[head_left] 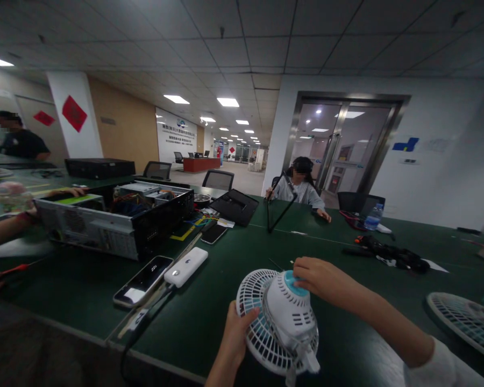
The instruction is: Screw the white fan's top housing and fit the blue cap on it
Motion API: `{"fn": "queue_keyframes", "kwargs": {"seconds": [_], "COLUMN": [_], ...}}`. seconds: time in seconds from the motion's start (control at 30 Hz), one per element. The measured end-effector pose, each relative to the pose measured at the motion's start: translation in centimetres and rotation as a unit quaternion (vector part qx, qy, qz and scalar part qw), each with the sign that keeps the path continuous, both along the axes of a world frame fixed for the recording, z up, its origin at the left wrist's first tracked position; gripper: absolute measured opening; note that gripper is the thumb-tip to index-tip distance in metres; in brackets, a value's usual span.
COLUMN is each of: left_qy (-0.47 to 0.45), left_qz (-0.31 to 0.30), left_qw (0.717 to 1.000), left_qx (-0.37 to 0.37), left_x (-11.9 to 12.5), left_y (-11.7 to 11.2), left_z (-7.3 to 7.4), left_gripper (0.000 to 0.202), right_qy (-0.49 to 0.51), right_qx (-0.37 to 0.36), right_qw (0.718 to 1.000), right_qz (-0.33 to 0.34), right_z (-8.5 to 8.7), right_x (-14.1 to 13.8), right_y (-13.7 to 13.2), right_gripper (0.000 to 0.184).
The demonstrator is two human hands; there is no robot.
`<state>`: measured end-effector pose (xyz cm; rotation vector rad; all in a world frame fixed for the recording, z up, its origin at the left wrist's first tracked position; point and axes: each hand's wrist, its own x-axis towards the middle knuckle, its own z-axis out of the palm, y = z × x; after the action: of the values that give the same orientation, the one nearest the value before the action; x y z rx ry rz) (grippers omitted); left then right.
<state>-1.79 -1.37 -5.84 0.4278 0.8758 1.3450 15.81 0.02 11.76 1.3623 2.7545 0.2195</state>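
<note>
A small white electric fan [288, 317] lies tilted on the green table in front of me, its slotted rear housing toward me. My left hand [239, 328] is closed on the rim of its round grille [257, 287], thumb over the slats. At the top of the housing, my right hand [312, 277] has its fingers curled on a turquoise cap [294, 283]. Whether the cap is loose from the housing, I cannot tell. A clip-like white bracket [308, 359] sticks out at the fan's lower end.
To the left lie a phone [143, 280], a white power bank [186, 267] with a cable, and another phone [213, 233]. A co-worker's hands are by an opened computer case [116, 215]. Across the table a person holds a black frame [281, 207]. Another fan grille [463, 322] lies right.
</note>
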Motion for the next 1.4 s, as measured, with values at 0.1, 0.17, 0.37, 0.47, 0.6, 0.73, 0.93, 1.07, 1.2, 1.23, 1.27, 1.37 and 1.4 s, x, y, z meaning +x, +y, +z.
{"fn": "queue_keyframes", "kwargs": {"seconds": [0.1,0.17,0.37,0.47,0.6,0.73,0.93,1.07,1.2,1.23,1.27,1.37,1.4], "left_qy": [-0.001,0.000,-0.004,-0.005,-0.001,0.005,0.024,0.043,0.071,0.079,0.088,0.113,0.120], "left_qz": [0.000,-0.001,-0.002,0.000,-0.006,-0.014,-0.027,-0.030,-0.031,-0.032,-0.032,-0.031,-0.029], "left_qw": [1.000,1.000,1.000,1.000,1.000,1.000,0.999,0.998,0.996,0.996,0.995,0.992,0.991], "left_qx": [-0.002,-0.003,0.005,0.009,0.010,0.012,0.016,0.020,0.033,0.036,0.038,0.045,0.048], "left_x": [0.0,0.0,0.1,0.2,-0.1,-1.1,-3.3,-4.2,-4.8,-4.9,-5.0,-5.1,-5.1], "left_y": [-0.1,-0.1,-0.2,-0.3,-0.3,-0.2,0.4,0.7,0.9,0.9,1.0,1.0,1.0], "left_z": [0.1,0.1,0.0,-0.2,-0.1,0.1,-0.2,-0.5,-0.5,-0.5,-0.4,-0.4,-0.5], "left_gripper": [0.030,0.030,0.030,0.031,0.033,0.035,0.038,0.040,0.043,0.044,0.045,0.049,0.049], "right_qy": [0.015,0.025,0.050,0.062,0.080,0.117,0.171,0.151,0.153,0.157,0.161,0.158,0.155], "right_qx": [0.001,-0.003,-0.013,-0.014,-0.015,-0.037,-0.117,-0.102,-0.105,-0.108,-0.109,-0.097,-0.090], "right_qw": [1.000,0.999,0.996,0.993,0.988,0.982,0.978,0.983,0.983,0.981,0.981,0.982,0.983], "right_qz": [-0.025,-0.040,-0.079,-0.095,-0.132,-0.140,0.005,0.004,0.019,0.025,0.029,0.029,0.029], "right_z": [-0.4,-0.5,-0.5,-0.8,-1.4,-1.2,-0.4,-0.8,-1.1,-1.1,-1.1,-1.1,-1.1], "right_x": [-0.4,-0.5,-0.5,-0.8,-1.6,-1.7,-0.7,-1.0,-1.2,-1.2,-1.1,-1.0,-1.1], "right_y": [0.0,-0.2,-0.5,-0.3,-0.2,-0.6,-1.3,-1.1,-0.6,-0.5,-0.4,-0.2,-0.2], "right_gripper": [0.015,0.015,0.014,0.017,0.019,0.024,0.027,0.029,0.029,0.029,0.030,0.029,0.028]}}
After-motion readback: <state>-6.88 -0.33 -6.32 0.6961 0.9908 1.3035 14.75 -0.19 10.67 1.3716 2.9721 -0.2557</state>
